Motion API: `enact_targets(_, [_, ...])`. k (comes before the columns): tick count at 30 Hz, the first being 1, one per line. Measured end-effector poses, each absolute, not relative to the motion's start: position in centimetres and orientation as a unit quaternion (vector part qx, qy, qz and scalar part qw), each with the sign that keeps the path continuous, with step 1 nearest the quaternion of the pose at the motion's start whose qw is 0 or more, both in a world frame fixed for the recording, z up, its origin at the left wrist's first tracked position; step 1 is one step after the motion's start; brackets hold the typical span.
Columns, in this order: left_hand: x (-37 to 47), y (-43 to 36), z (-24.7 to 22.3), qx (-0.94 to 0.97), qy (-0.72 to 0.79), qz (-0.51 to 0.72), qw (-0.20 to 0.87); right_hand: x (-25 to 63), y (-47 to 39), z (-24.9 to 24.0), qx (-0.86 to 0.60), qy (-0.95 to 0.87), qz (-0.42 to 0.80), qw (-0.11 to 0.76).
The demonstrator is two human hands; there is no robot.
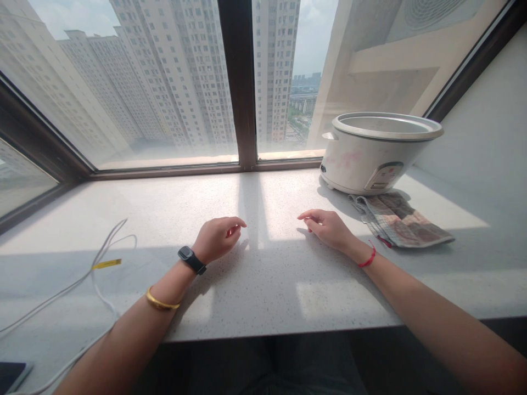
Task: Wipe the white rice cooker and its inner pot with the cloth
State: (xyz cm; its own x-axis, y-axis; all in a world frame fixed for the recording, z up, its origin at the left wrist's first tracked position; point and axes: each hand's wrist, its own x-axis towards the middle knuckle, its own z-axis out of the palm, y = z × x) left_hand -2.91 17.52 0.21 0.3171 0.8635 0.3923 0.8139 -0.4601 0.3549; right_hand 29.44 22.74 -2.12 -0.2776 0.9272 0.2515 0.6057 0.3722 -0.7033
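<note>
Both hands are held over a speckled white counter. My left hand has loosely curled fingers with a gap between thumb and index, and nothing shows in it; a black watch and a gold bangle circle that arm. Facing it across a gap, my right hand is likewise loosely bent, holding nothing visible, with a red string bracelet at the wrist. To its right lies a folded patterned cloth, and just behind stands a white cooker without a lid.
White cables with a yellow tag lie at the left, one passing by my left forearm. A dark device sits at the bottom left corner. Framed windows rise behind the counter, and a white wall bounds the right.
</note>
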Motion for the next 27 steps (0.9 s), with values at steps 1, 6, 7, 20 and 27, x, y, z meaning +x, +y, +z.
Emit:
enact_targets(1, [-2.9, 17.51, 0.22, 0.81, 0.517, 0.271, 0.046, 29.43, 22.73, -2.1, -0.504, -0.76, 0.247, 0.329])
enact_targets(6, [-2.92, 17.47, 0.24, 0.811, 0.517, 0.271, 0.044, 29.37, 22.65, -2.03, -0.502, -0.759, 0.25, 0.332])
enact_targets(7, [-2.93, 17.48, 0.24, 0.811, 0.516, 0.271, 0.044, 29.36, 22.63, -2.01, -0.503, -0.758, 0.25, 0.332])
enact_targets(20, [-2.76, 17.34, 0.55, 0.814, 0.514, 0.269, 0.036, 29.38, 22.6, -1.91, -0.501, -0.753, 0.254, 0.342])
enact_targets(27, [-2.77, 17.35, 0.54, 0.814, 0.514, 0.268, 0.033, 29.28, 22.59, -1.91, -0.501, -0.749, 0.259, 0.347])
